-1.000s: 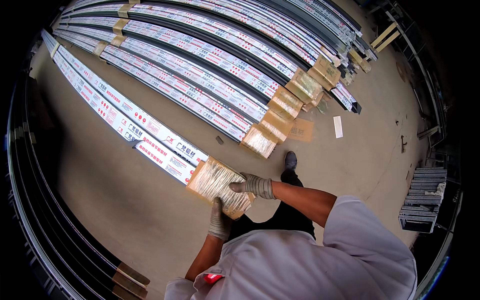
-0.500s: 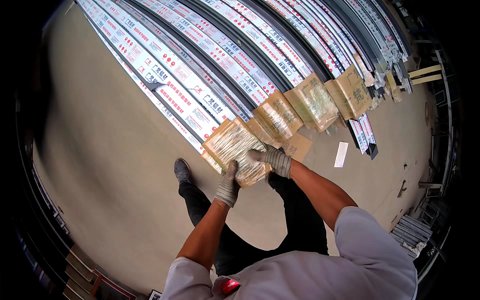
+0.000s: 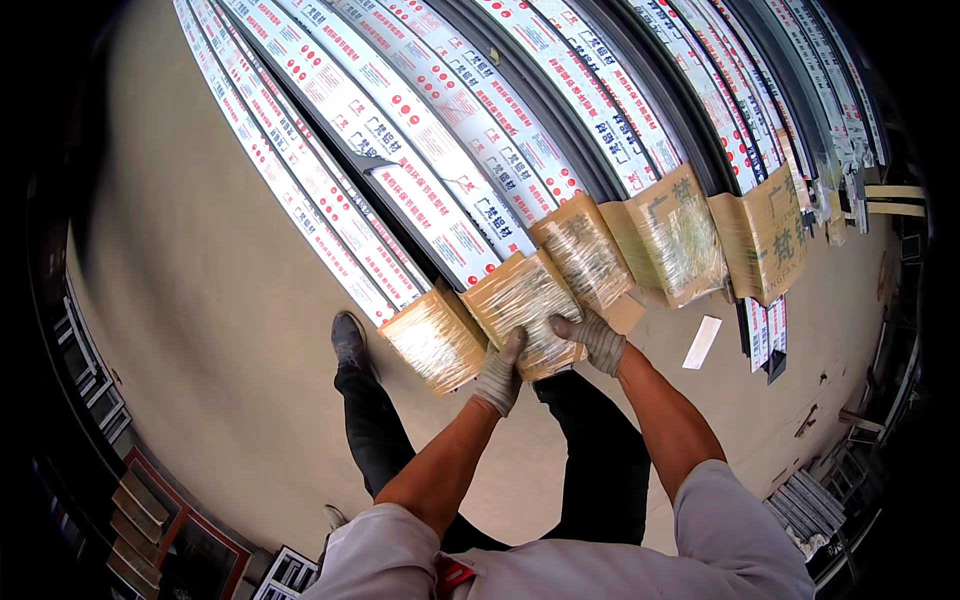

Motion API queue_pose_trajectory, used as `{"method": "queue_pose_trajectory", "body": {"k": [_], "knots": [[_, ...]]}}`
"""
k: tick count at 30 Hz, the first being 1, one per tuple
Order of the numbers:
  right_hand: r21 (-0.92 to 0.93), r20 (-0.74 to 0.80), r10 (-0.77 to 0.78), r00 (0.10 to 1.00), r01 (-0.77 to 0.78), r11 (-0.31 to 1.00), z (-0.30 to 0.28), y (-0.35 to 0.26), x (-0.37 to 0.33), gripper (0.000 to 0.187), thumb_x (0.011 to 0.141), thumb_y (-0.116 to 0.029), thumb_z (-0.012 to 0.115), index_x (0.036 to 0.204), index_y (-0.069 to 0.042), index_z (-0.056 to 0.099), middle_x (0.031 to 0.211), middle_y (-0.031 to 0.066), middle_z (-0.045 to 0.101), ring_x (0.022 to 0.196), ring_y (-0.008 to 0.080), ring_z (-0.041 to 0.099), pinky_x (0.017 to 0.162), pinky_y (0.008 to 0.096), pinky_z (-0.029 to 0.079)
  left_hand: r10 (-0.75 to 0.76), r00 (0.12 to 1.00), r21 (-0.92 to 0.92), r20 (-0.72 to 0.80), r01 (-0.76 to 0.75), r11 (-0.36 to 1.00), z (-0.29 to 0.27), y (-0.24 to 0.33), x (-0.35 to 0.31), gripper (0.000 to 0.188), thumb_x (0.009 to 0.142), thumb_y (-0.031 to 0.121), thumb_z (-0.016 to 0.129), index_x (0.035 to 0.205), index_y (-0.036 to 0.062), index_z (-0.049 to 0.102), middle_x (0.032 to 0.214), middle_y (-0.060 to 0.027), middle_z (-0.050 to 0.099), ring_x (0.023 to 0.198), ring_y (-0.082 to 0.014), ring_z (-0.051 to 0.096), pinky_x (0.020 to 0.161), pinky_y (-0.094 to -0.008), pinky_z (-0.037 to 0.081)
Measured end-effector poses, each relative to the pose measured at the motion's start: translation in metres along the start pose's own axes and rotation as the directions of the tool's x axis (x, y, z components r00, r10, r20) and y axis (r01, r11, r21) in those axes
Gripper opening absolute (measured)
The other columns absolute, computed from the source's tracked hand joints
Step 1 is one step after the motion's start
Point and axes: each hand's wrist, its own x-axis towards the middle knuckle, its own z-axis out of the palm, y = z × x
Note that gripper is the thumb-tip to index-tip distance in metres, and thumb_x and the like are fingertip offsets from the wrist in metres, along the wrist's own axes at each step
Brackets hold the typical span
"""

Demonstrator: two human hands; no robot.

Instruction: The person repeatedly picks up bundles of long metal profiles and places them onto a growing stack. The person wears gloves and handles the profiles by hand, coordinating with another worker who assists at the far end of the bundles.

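Observation:
Long profile bundles in white printed film run away from me, their near ends capped in brown cardboard and clear stretch wrap. My left hand (image 3: pixel 500 372), in a grey knit glove, holds the near edge of one capped profile bundle (image 3: pixel 522 295), thumb on top and fingers hidden beneath. On the right side of this end, my right hand (image 3: pixel 597 340), gloved alike, grips it with the thumb laid over the wrap. Just left of it lies another capped bundle end (image 3: pixel 430 335). To its right is a third capped end (image 3: pixel 583 250), close against it.
Further right sit two larger capped ends (image 3: pixel 665 235) and several bare profile ends. A white strip (image 3: pixel 702 342) lies on the concrete floor (image 3: pixel 240 330). Stacked metal pieces (image 3: pixel 805 510) stand at the lower right, framed panels (image 3: pixel 180 530) at the lower left. My feet are close to the bundle ends.
The held bundle end has shifted right, uncovering the capped end to its left. My right hand has gone from the middle of the wrap to its right side. The view has turned a little.

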Motion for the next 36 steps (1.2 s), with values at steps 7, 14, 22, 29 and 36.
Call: {"method": "queue_pose_trajectory", "body": {"k": [7,14,22,29,36], "knots": [[-0.085,-0.127,0.013,0.992,-0.024,0.996,0.0,0.024,0.002,0.067,0.089,-0.026,0.075,0.144,-0.004,0.044,0.135,0.0125,0.058,0.122,0.0226,0.056,0.104,0.0351,0.045,-0.262,0.963,-0.061,-0.07,0.258,0.964,-0.001,-0.026,-0.014,0.095,0.081,0.074,0.062,0.145,0.0068,0.04,0.136,-0.0131,0.054,0.123,-0.0262,0.053,0.102,-0.0408,0.047],[-0.339,-0.446,-0.031,0.895,-0.137,0.931,0.016,0.089,-0.129,0.042,0.095,-0.03,0.068,0.126,-0.002,0.059,0.112,0.0082,0.065,0.105,0.0164,0.06,0.092,0.0316,0.05,-0.476,0.873,0.358,-0.108,0.481,0.801,0.037,-0.043,-0.088,0.062,0.095,0.055,0.059,0.122,-0.0017,0.058,0.102,-0.0162,0.071,0.088,-0.0281,0.072,0.081,-0.0381,0.06],[-0.315,-0.313,-0.109,0.943,0.005,0.949,0.13,0.023,-0.129,0.024,0.098,-0.025,0.062,0.111,-0.004,0.066,0.098,0.0025,0.066,0.09,0.0146,0.066,0.082,0.0314,0.054,-0.175,0.892,0.414,-0.416,0.357,0.837,-0.078,0.093,-0.191,0.054,0.095,0.043,0.064,0.121,-0.0039,0.055,0.101,-0.0205,0.072,0.088,-0.0305,0.073,0.074,-0.0383,0.06],[-0.366,-0.383,-0.188,0.904,0.038,0.93,0.239,-0.013,-0.132,0.027,0.096,-0.024,0.064,0.109,0.0,0.067,0.092,0.007,0.07,0.08,0.0173,0.068,0.074,0.0325,0.054,0.15,0.833,0.412,-0.532,0.099,0.906,-0.126,0.227,-0.29,0.041,0.095,0.039,0.065,0.111,0.0015,0.058,0.083,-0.0129,0.072,0.067,-0.0265,0.072,0.055,-0.0356,0.056],[-0.32,-0.51,-0.185,0.84,0.015,0.947,0.358,0.002,-0.14,0.024,0.093,-0.022,0.063,0.103,0.0,0.068,0.082,0.0077,0.069,0.07,0.0177,0.067,0.061,0.0313,0.055,0.103,0.878,0.399,-0.468,0.106,0.911,-0.191,0.338,-0.346,0.041,0.096,0.036,0.064,0.117,0.002,0.054,0.086,-0.0147,0.072,0.066,-0.0269,0.071,0.057,-0.0369,0.059]]}}
